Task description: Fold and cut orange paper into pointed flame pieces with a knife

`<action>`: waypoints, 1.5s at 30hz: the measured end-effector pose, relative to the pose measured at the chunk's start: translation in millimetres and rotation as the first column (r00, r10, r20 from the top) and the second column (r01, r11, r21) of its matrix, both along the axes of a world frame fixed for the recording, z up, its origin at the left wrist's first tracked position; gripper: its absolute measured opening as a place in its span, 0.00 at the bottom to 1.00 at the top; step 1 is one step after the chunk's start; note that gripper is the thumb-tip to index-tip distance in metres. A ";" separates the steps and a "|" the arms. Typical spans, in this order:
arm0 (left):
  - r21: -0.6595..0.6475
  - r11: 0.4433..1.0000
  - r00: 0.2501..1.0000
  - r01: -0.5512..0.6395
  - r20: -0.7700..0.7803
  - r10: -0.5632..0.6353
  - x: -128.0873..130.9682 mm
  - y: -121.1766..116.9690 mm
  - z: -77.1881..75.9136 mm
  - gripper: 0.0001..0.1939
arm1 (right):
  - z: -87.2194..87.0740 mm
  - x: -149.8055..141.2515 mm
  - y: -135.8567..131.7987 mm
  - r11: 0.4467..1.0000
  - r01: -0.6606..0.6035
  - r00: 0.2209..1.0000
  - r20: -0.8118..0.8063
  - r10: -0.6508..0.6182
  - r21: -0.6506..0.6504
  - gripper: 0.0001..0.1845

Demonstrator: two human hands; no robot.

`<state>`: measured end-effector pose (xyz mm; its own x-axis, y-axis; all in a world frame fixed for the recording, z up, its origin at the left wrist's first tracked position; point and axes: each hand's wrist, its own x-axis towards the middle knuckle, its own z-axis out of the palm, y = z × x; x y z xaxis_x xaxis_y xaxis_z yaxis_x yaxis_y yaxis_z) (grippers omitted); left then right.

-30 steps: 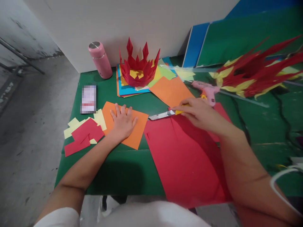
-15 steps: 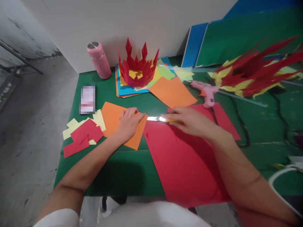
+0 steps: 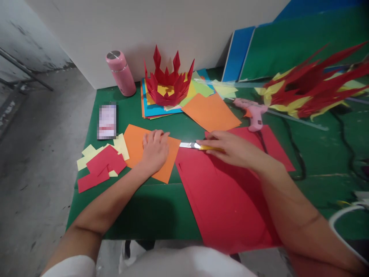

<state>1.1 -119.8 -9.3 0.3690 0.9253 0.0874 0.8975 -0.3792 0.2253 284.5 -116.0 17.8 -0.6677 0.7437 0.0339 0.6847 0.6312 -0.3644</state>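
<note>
My left hand (image 3: 155, 151) rests on an orange paper sheet (image 3: 135, 144) lying on the green table (image 3: 129, 215), with its fingers curled together against the sheet's upper right edge. My right hand (image 3: 230, 148) is closed on a yellow-handled utility knife (image 3: 193, 146). Its blade points left toward the orange sheet's corner. Under my right forearm lies a large red paper sheet (image 3: 225, 200).
Red and yellow paper scraps (image 3: 100, 163) lie left of the orange sheet. Farther back are a phone (image 3: 107, 121), a pink bottle (image 3: 121, 73), a red paper crown (image 3: 168, 82) on a stack of coloured sheets, another orange sheet (image 3: 211, 113), a pink glue gun (image 3: 253, 112) and a red-yellow paper piece (image 3: 311, 90).
My left hand went from flat and spread on the orange sheet to curled at its right edge. My right hand brought the knife left and slightly nearer, toward that sheet.
</note>
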 end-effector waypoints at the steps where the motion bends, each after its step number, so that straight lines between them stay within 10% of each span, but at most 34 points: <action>1: 0.017 0.999 0.999 -0.039 0.004 0.039 -0.6 -0.3 -1.7 0.22 | -0.5 0.6 -0.1 1.000 -0.001 1.000 -0.004 0.001 -0.006 0.24; 28: -0.090 0.996 0.990 -0.007 -0.138 -0.006 -1.6 -1.4 -0.6 0.29 | -0.3 -0.8 8.1 0.995 -0.021 0.998 -0.053 0.016 -0.097 0.25; 45: -0.085 0.989 0.986 0.121 0.125 -0.110 9.6 -3.4 -10.2 0.24 | 7.2 13.9 -4.6 0.989 -0.015 0.990 -0.140 -0.005 -0.148 0.22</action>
<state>10.7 -123.2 -19.5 0.4658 0.8833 0.0539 0.8135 -0.4514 0.3667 298.4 -120.5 25.0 -0.6679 0.7441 0.0166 0.6175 0.5664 -0.5459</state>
